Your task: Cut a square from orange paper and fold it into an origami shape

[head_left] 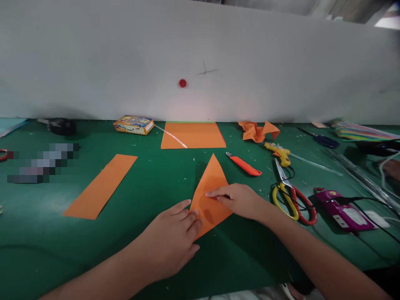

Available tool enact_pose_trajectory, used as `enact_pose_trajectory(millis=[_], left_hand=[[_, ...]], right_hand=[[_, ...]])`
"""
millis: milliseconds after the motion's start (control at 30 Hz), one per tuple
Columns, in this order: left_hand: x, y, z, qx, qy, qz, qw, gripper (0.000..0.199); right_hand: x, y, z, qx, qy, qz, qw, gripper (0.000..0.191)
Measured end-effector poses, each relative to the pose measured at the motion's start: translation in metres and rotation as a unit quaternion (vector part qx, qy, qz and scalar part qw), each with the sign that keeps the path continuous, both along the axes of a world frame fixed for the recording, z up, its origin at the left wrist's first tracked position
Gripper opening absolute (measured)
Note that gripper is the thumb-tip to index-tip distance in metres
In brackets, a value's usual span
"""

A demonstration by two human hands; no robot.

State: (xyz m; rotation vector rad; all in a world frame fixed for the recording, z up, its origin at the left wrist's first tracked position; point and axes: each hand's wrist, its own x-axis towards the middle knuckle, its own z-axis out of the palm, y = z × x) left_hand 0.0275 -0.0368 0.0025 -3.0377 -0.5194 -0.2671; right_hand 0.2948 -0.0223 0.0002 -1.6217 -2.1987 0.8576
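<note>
A folded sheet of orange paper [211, 179] lies on the green table, its pointed end facing away from me. My left hand [171, 235] rests at the paper's lower left edge, fingers spread and several fingertips on it. The thumb sits just off the lower edge. From the right, my right hand [242, 201] reaches over the sheet with its index finger stretched out and touching the surface; its other fingers are partly hidden. Beyond that hand lies an orange utility knife [245, 165].
Left is an orange paper strip [101, 185]; at the back lie an orange sheet [193, 135], a small box [134, 124] and crumpled orange paper [258, 131]. Right are scissors [293, 196], a yellow glue gun [279, 154] and a purple device [343, 210] with cables. A white wall [125, 62] stands behind.
</note>
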Motion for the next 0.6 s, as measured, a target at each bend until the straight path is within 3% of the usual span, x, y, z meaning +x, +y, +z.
enact_pose_trajectory(millis=[100, 267, 433, 600], left_hand=[[-0.002, 0.000, 0.004, -0.031, -0.023, 0.014, 0.999, 0.036], [-0.009, 0.013, 0.018, -0.154, -0.020, 0.047, 0.987, 0.031], [-0.015, 0.031, 0.010, -0.106, -0.013, 0.075, 0.991, 0.025], [-0.019, 0.035, 0.008, -0.106, 0.008, 0.067, 0.992, 0.028]], right_hand=[[0.000, 0.000, 0.001, 0.000, -0.002, 0.001, 1.000, 0.037], [0.000, -0.001, 0.002, -0.001, -0.009, 0.005, 1.000, 0.037], [0.001, -0.002, 0.002, 0.002, -0.007, 0.004, 1.000, 0.035], [0.000, -0.001, 0.003, 0.006, -0.004, 0.010, 1.000, 0.035]])
